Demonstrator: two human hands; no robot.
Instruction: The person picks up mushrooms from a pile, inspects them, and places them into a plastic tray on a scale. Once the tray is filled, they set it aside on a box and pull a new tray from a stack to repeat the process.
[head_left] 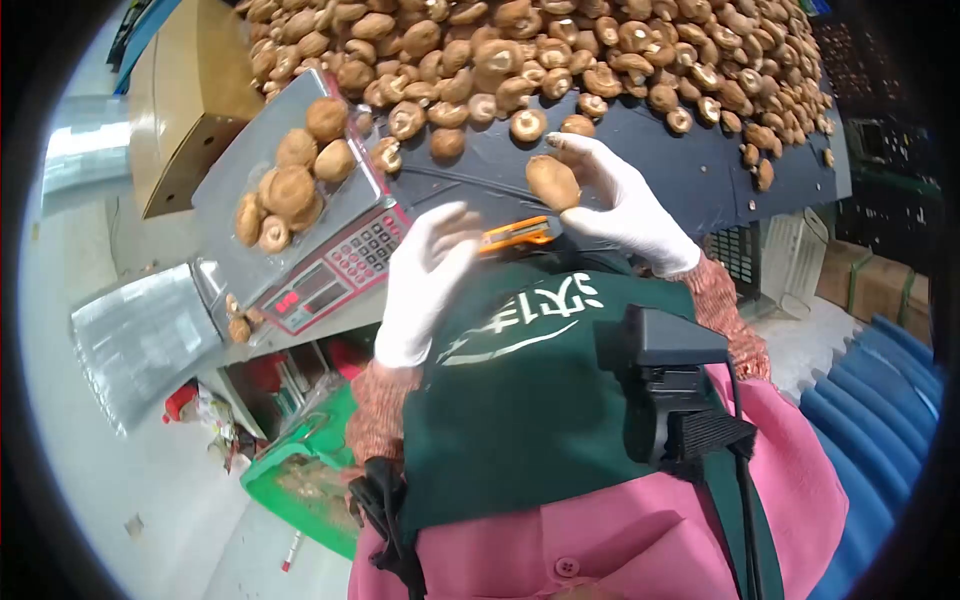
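A brown mushroom sits between the thumb and fingers of my right hand, which wears a white glove. My left hand, gloved in white too, is slightly blurred, with its fingers curved and apart and nothing between them. Just right of its fingertips, an orange utility knife is at the near table edge, close to my dark green apron. Left of that hand stands a weighing scale with a red-rimmed keypad and a lit red display. Several mushrooms lie on its metal plate.
A large heap of mushrooms covers the far side of the dark table. A cardboard box stands behind the scale. Plastic bags hang at the left, above a green basket. Brown cartons stand at the right.
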